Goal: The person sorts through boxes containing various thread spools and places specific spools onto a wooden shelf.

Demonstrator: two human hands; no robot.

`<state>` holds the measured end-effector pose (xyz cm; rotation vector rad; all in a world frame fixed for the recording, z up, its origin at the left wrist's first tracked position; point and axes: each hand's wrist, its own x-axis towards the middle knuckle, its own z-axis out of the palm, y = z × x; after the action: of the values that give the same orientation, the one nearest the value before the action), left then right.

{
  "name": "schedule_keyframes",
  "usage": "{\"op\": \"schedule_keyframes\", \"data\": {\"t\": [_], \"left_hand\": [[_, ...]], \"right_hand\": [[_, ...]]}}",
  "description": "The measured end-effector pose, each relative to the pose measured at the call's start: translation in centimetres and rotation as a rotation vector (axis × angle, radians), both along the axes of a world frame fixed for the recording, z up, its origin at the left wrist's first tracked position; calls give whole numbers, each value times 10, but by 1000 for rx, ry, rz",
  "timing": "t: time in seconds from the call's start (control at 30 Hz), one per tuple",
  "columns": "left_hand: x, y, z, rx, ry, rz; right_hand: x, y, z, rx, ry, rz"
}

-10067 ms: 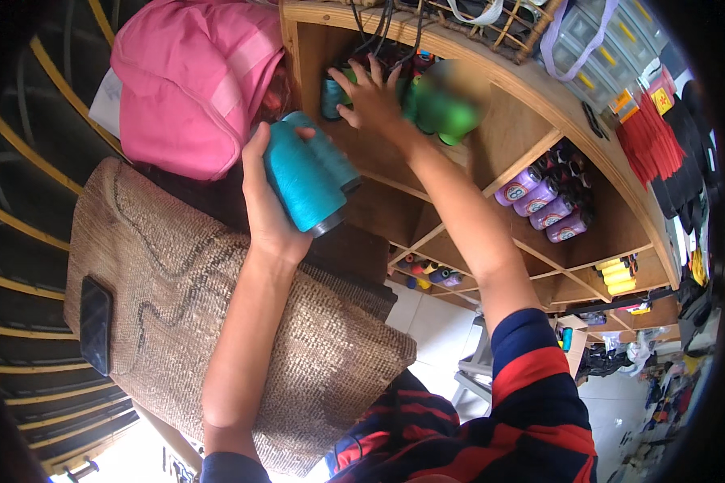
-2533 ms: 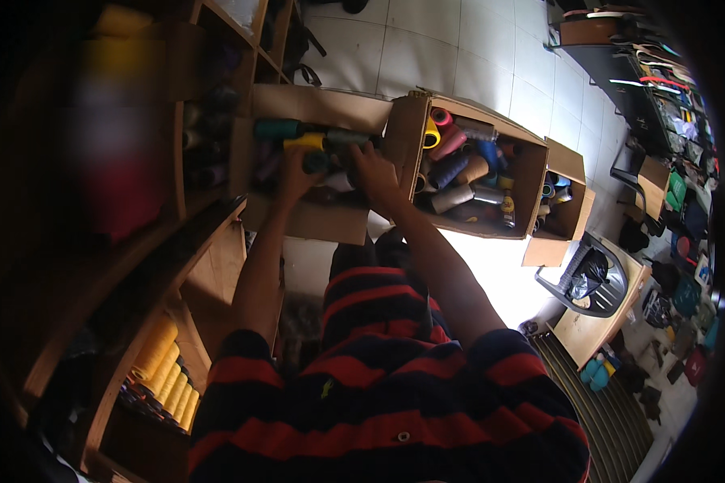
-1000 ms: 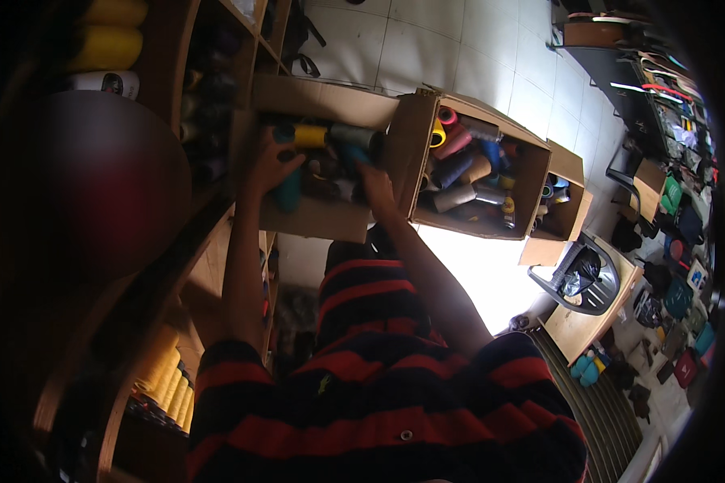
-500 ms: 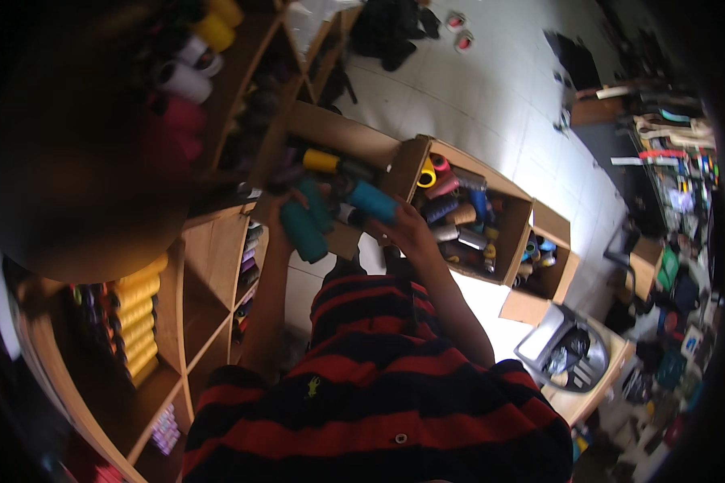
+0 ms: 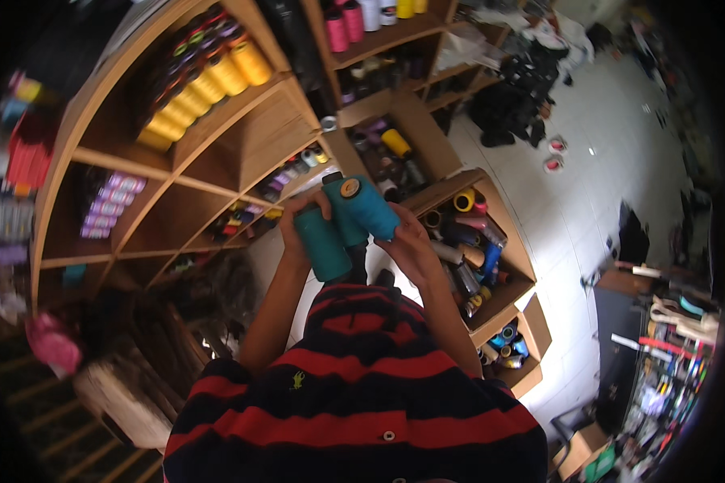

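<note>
My left hand [image 5: 296,221] grips a dark teal thread cone [image 5: 321,243] from the left. My right hand [image 5: 411,245] holds a brighter blue thread cone [image 5: 370,205] from the right. A third teal cone [image 5: 342,219] is squeezed between the two, and I cannot tell which hand bears it. All of them are held up in front of my chest, above my red and black striped shirt [image 5: 354,402].
Wooden cubby shelves [image 5: 209,153] with yellow cones [image 5: 201,84], pink cones and purple spools curve along the left and top. Open cardboard boxes [image 5: 491,282] full of mixed thread cones stand on the white tiled floor [image 5: 588,177] to the right. A cluttered rack stands far right.
The hands have lifted the teal and blue cones out of the cardboard box and raised them to chest height. The view has swung up toward the shelves.
</note>
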<state>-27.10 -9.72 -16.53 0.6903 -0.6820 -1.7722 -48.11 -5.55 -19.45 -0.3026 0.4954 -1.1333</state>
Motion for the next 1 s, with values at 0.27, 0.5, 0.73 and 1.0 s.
{"op": "schedule_keyframes", "data": {"t": [0.27, 0.5, 0.73, 1.0], "left_hand": [[71, 119, 23, 20, -66, 324], [140, 197, 42, -2, -24, 471], [243, 274, 79, -20, -5, 605], [369, 337, 136, -302, 129, 810]], "right_hand": [[81, 39, 54, -461, 874, 281], [173, 67, 72, -1213, 1231, 126], [311, 120, 103, -1095, 840, 341], [468, 147, 116, -909, 654, 445]]}}
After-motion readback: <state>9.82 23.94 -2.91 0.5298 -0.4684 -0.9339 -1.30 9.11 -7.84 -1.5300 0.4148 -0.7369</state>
